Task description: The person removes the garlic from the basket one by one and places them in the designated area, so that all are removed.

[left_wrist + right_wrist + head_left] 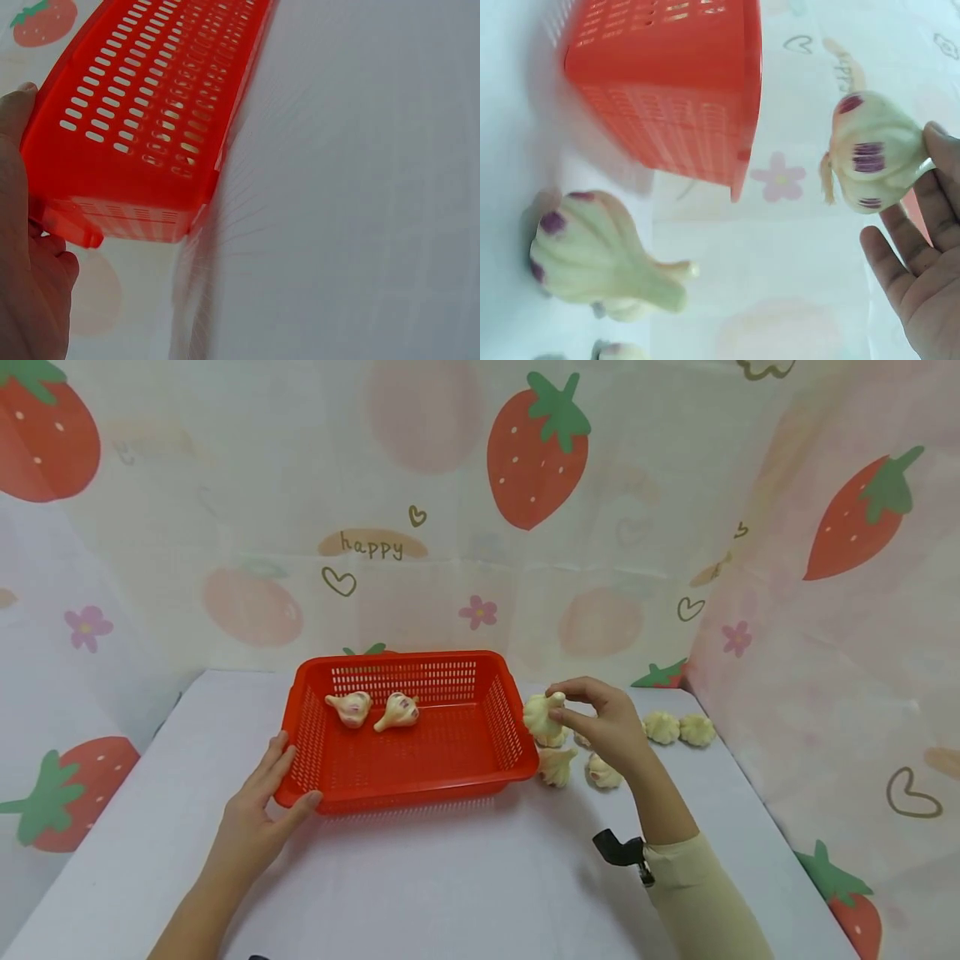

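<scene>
On a white tablecloth (450, 893), the left hand (258, 806) grips the slotted red basket (423, 791) at eight o'clock; the right hand (609, 718), at three, pinches a garlic bulb (537, 717), best lifted clear.

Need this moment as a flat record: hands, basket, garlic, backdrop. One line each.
left_hand: left hand grips the red basket near its front left corner
right_hand: right hand pinches a garlic bulb
held_bulb_position: raised off the table, near basket's right end, not touching basket in right wrist view
bulbs_in_basket: two, one left, one right
bulbs_on_table: several, right of basket; some partly hidden, exact count unclear
backdrop: strawberry-print sheet
</scene>
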`<state>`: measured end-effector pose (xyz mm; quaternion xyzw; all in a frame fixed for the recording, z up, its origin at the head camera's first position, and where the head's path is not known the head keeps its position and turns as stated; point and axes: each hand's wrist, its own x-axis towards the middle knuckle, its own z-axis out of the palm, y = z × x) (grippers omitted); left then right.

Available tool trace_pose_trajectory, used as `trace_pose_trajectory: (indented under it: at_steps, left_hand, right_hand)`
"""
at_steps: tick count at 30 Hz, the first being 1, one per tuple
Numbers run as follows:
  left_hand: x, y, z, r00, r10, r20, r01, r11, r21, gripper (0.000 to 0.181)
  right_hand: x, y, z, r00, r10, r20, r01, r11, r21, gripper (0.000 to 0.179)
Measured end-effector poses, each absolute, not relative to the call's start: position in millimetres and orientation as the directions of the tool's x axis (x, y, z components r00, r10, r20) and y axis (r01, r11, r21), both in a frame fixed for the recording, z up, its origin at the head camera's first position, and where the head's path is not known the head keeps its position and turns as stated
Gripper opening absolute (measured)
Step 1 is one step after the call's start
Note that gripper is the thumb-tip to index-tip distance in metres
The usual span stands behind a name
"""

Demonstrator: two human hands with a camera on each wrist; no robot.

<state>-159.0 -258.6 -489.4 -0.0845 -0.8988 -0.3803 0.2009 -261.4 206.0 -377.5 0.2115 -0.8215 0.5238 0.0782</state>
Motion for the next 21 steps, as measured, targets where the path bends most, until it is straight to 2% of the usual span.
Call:
trace_pose_trajectory:
  at_steps: [8,21]
  left_hand:
    - [-158.8,-258.7,-491.0,-0.898,-0.001,0.441,0.318,0.690,0.650,0.081]
    - [-158.5,-258.3,-490.9,-0.899,-0.005,0.439,0.314,0.690,0.652,0.081]
  right_hand:
    - [-248.6,232.0,-384.7,-0.877,-0.235,0.419,-0.476,0.307,-0.824,0.025]
    - [-237.1,275.1,-398.4,-0.905,-0.155,0.397,-0.426,0.303,-0.853,0.028]
